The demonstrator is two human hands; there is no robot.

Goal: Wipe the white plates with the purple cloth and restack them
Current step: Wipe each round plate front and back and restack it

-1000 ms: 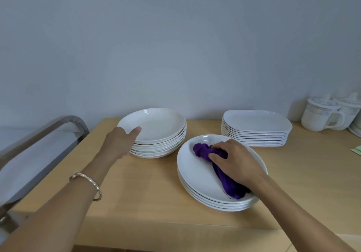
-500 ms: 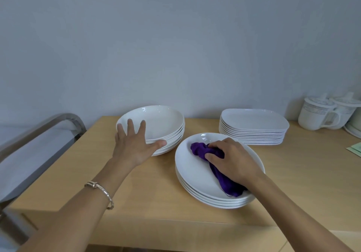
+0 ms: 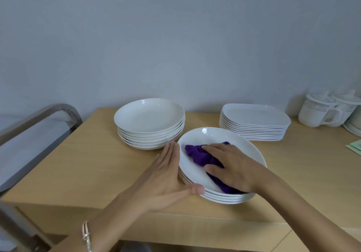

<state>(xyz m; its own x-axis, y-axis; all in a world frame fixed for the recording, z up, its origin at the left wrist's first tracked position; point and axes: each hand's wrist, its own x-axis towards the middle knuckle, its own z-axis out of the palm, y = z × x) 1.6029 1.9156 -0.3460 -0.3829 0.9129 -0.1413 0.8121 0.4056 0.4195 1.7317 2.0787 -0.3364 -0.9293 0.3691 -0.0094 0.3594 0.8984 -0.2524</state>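
Note:
Two stacks of round white plates stand on the wooden table (image 3: 93, 165). The near stack (image 3: 211, 140) is in front of me, and the far stack (image 3: 149, 115) sits behind it to the left. A crumpled purple cloth (image 3: 197, 154) lies in the top plate of the near stack. My right hand (image 3: 232, 163) presses down on the cloth with spread fingers. My left hand (image 3: 166, 175) lies flat against the left rim of the near stack, fingers straight, thumb under the front rim.
A stack of squarish white plates (image 3: 254, 120) stands at the back right. White lidded mugs (image 3: 320, 111) sit at the far right beside a saucer. A metal rail (image 3: 39, 115) runs along the left of the table. The wall is close behind.
My left hand left the far stack and moved right to the rim of the near stack. My right hand stayed on the cloth, fingers now more spread.

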